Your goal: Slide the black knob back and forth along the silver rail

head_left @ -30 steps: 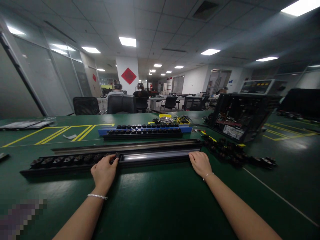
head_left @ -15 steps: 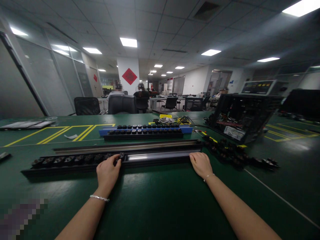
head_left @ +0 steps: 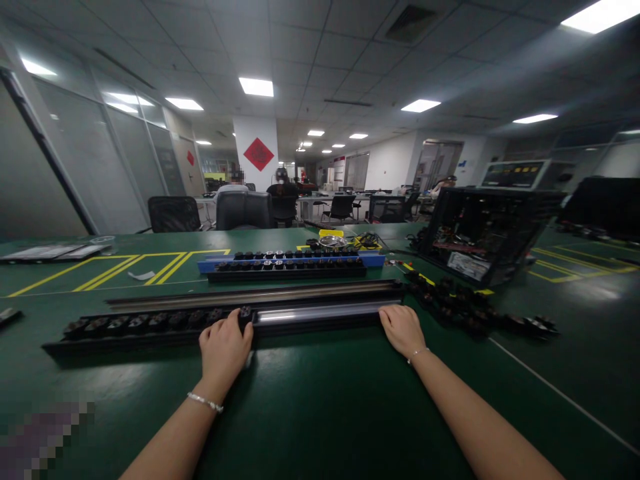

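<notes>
In front of me a long black metal channel (head_left: 320,319) lies across the table. Its left half holds a row of round black modules that look like power sockets (head_left: 137,323); the right half shows its bare, shiny inside. My left hand (head_left: 225,347) is closed at the right end of that row, thumb and fingers about the last socket module (head_left: 245,312); the fingertips are partly hidden. At the channel's right end my right hand (head_left: 401,327) grips the near edge, with its fingers curled over the rim. Just behind lies a second long black strip (head_left: 250,295).
Farther back, a blue rail (head_left: 374,260) and a black strip of sockets (head_left: 287,270) lie parallel. Loose black modules (head_left: 460,303) are heaped to the right, beside an open computer case (head_left: 485,233). A clear dish (head_left: 333,241) stands behind. Several people sit in the background.
My left hand has slid a little to the right along the channel, towards the end of the socket row. My right hand has stayed in place.
</notes>
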Demonstrator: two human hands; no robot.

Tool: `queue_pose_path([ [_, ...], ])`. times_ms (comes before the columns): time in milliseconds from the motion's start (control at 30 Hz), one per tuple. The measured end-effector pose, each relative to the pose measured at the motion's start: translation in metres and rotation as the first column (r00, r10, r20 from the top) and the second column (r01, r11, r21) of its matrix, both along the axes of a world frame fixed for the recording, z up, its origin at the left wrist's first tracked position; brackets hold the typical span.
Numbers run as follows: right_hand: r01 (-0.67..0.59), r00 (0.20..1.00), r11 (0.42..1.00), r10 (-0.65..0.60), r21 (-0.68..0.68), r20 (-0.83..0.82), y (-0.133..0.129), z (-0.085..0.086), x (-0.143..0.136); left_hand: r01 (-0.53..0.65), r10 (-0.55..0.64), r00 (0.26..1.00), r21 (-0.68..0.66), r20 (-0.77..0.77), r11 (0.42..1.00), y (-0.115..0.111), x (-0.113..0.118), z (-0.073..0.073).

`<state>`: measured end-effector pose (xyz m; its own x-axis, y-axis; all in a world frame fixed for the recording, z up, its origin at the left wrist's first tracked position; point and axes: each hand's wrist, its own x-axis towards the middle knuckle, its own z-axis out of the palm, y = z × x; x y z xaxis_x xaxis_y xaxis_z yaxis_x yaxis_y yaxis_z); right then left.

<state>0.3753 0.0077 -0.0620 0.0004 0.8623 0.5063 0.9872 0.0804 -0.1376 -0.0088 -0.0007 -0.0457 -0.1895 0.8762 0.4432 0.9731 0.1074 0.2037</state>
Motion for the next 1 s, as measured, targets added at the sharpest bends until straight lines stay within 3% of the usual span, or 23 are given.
queue_pose_path([
  [367,0.002,1.0,1.0,-0.002,-0.011,-0.005,0.001,-0.001,0.0,0.089,-0.091,0.987,0.023,0.133,0.996,0.006,0.0,-0.008],
  [700,-0.007,1.0,0.997,0.009,0.07,-0.025,0.003,0.0,-0.006,0.261,-0.256,0.961,-0.032,0.109,0.965,0.005,0.005,-0.008],
  [833,-0.112,0.985,0.985,0.128,0.133,-0.113,0.008,0.008,-0.047,0.354,-0.35,0.934,-0.052,0.078,0.934,0.002,0.012,-0.008],
  [1000,-0.33,0.915,0.942,0.335,0.06,-0.223,0.015,0.022,-0.142,0.408,-0.407,0.913,-0.04,0.031,0.912,0.0,0.012,-0.012],
])
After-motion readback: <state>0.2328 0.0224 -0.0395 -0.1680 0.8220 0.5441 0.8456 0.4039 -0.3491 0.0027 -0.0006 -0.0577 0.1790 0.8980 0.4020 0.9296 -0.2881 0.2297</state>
